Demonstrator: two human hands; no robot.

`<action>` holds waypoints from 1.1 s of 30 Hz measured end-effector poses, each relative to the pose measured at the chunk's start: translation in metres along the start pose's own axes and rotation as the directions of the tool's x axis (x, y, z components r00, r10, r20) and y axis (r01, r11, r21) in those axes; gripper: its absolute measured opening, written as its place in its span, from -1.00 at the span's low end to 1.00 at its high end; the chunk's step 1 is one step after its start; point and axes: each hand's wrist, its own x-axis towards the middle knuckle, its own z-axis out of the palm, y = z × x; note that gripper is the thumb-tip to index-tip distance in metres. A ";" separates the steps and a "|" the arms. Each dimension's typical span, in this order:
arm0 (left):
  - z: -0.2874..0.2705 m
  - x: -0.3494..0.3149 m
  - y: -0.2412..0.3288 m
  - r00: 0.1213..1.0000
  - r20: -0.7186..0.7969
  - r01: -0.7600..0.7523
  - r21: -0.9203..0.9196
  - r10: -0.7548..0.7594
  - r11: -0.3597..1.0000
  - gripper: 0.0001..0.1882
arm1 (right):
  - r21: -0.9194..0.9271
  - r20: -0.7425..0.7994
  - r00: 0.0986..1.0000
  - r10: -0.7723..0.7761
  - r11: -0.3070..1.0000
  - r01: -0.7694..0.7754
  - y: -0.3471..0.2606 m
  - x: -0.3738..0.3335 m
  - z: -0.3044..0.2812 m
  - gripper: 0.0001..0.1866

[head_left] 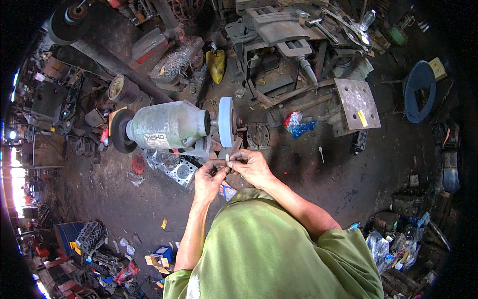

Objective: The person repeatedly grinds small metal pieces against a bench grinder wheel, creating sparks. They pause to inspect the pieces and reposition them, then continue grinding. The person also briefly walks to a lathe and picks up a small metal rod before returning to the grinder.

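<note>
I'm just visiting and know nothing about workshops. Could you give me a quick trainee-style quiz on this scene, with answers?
1. Which wheel of the grinding machine are the left hand and right hand nearer to: A, the dark one; B, the pale wheel?
2. True or false: the shirt in view is green.
3. Where is the small pale piece?

Key:
1. B.
2. True.
3. At the fingertips, where both hands come together.
</note>
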 end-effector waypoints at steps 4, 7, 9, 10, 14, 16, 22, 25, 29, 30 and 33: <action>0.001 0.001 -0.002 1.000 0.004 -0.031 -0.009 0.031 0.999 -0.84 | -0.007 -0.008 1.000 0.012 1.000 -0.012 0.002 0.000 -0.001 -0.90; 0.001 0.002 -0.005 0.998 0.005 -0.058 -0.049 0.059 0.997 -0.81 | -0.033 0.003 1.000 -0.019 0.999 0.019 0.004 0.001 -0.002 -0.91; 0.002 0.002 -0.006 0.997 0.009 -0.070 -0.070 0.071 0.995 -0.82 | -0.074 -0.003 0.998 -0.057 0.996 0.057 0.004 0.000 -0.002 -0.91; 0.003 0.002 -0.007 0.996 -0.002 -0.090 -0.076 0.090 0.993 -0.82 | -0.104 -0.013 0.999 -0.030 0.994 0.028 0.003 0.000 -0.002 -0.91; 0.006 0.000 -0.008 0.986 -0.053 -0.160 -0.065 0.156 0.985 -0.84 | -0.129 0.046 0.987 -0.157 0.978 0.162 -0.002 -0.004 -0.005 -0.90; 0.006 -0.001 -0.008 0.980 -0.072 -0.187 -0.040 0.184 0.982 -0.85 | -0.077 0.084 0.984 -0.155 0.984 0.161 -0.004 -0.005 -0.005 -0.88; 0.005 -0.002 -0.008 0.951 -0.102 -0.287 0.050 0.291 0.957 -0.85 | -0.080 0.100 0.979 -0.177 0.979 0.185 -0.006 -0.006 -0.005 -0.85; 0.005 -0.002 -0.008 0.937 -0.097 -0.328 0.090 0.336 0.941 -0.85 | -0.106 0.090 0.985 -0.147 0.982 0.156 -0.005 -0.005 -0.004 -0.85; 0.005 -0.004 -0.007 0.952 -0.082 -0.292 0.050 0.295 0.955 -0.84 | -0.106 0.093 0.981 -0.169 0.978 0.179 -0.001 -0.004 -0.005 -0.87; 0.005 -0.005 -0.007 0.954 -0.080 -0.287 0.040 0.289 0.957 -0.83 | -0.111 0.091 0.980 -0.175 0.977 0.185 0.000 -0.004 -0.005 -0.87; 0.001 -0.007 -0.008 0.993 -0.033 -0.111 -0.002 0.111 0.994 -0.81 | -0.095 0.095 0.989 -0.117 0.987 0.126 0.003 -0.004 -0.005 -0.89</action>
